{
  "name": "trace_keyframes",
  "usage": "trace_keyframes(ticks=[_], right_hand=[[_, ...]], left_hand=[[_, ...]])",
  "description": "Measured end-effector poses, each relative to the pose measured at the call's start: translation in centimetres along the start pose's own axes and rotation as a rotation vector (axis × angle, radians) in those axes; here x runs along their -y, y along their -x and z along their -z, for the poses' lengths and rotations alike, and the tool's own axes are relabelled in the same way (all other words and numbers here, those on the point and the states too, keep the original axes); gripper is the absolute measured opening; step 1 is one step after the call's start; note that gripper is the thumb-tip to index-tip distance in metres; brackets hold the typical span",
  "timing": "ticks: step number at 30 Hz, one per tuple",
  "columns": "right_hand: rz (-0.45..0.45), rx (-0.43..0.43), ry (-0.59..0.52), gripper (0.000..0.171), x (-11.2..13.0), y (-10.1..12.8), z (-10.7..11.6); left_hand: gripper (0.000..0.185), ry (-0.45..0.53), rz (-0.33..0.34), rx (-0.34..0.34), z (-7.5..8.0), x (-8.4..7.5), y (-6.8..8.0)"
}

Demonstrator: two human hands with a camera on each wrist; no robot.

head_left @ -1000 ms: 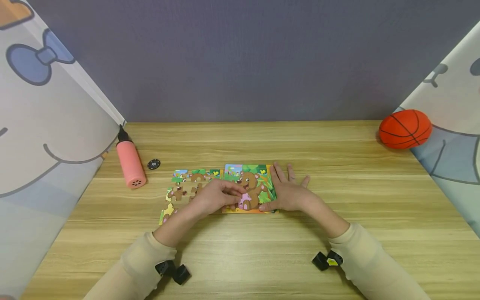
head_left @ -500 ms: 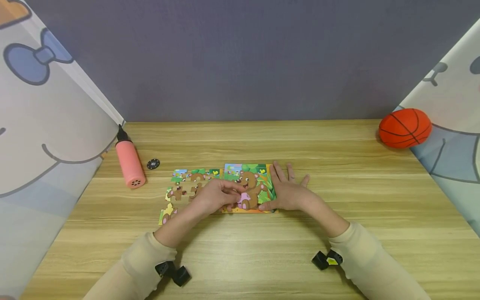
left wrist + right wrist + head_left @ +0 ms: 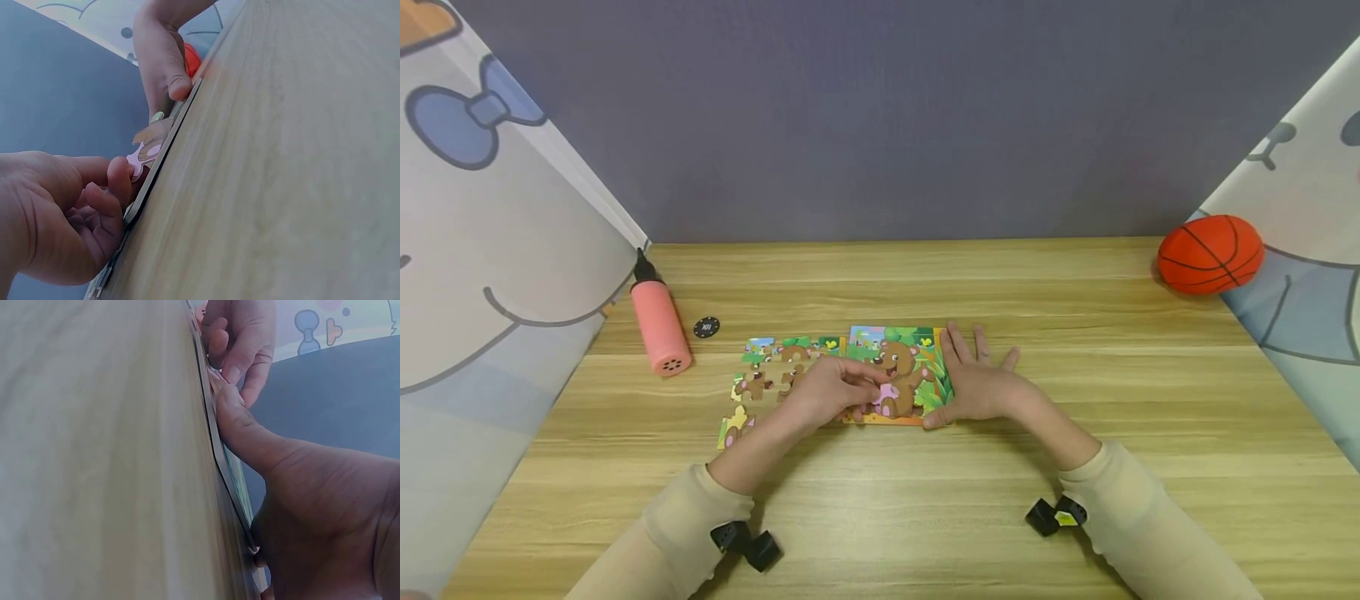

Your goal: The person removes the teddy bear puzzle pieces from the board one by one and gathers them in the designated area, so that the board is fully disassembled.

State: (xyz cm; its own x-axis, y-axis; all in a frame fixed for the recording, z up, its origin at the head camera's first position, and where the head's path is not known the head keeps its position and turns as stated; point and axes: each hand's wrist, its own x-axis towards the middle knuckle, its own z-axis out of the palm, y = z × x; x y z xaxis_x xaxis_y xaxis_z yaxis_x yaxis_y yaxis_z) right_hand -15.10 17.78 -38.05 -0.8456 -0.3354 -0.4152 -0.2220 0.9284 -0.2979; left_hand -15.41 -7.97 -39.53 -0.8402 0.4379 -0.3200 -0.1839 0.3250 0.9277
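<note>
A bear picture puzzle board (image 3: 863,335) lies flat on the table, showing a brown bear with a pink belly. Over its left half, my left hand (image 3: 829,392) pinches a pink and brown puzzle piece (image 3: 139,164) between thumb and fingers, close to the board. The piece is mostly pink where it shows, partly covered by the fingertips. My right hand (image 3: 981,390) rests with spread fingers along the board's right edge, its thumb near the lower right corner. To the left lie several loose puzzle pieces (image 3: 754,385), some partly hidden by my left hand and forearm.
A pink hand pump (image 3: 660,327) with a black nozzle lies at the left, beside a small round black disc (image 3: 707,327). An orange ball (image 3: 1211,255) with black lines sits at the back right. A dark grey wall (image 3: 895,125) borders the table's far edge.
My left hand has stayed over the board's left half with the puzzle piece, its fingers shifting slightly. My right thumb has moved a little to the right along the board's lower edge.
</note>
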Motion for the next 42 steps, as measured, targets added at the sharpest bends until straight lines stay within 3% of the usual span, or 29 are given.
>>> trace_keyframes(ticks=[12, 18, 27, 42], right_hand=[[-0.013, 0.008, 0.020, 0.146, -0.1, 0.0, 0.0], [-0.011, 0.005, 0.011, 0.145, 0.0, -0.1, 0.0], [-0.016, 0.007, 0.001, 0.146, 0.0, -0.1, 0.0], [-0.011, -0.003, -0.001, 0.145, 0.0, 0.0, 0.0]], left_hand=[[0.022, 0.006, -0.007, -0.003, 0.2, -0.3, 0.1], [0.024, -0.026, -0.020, -0.033, 1.5, -0.5, 0.8], [0.023, -0.027, -0.040, -0.044, 3.4, 0.5, 1.8], [0.024, 0.029, 0.037, -0.095, 5.6, 2.0, 4.0]])
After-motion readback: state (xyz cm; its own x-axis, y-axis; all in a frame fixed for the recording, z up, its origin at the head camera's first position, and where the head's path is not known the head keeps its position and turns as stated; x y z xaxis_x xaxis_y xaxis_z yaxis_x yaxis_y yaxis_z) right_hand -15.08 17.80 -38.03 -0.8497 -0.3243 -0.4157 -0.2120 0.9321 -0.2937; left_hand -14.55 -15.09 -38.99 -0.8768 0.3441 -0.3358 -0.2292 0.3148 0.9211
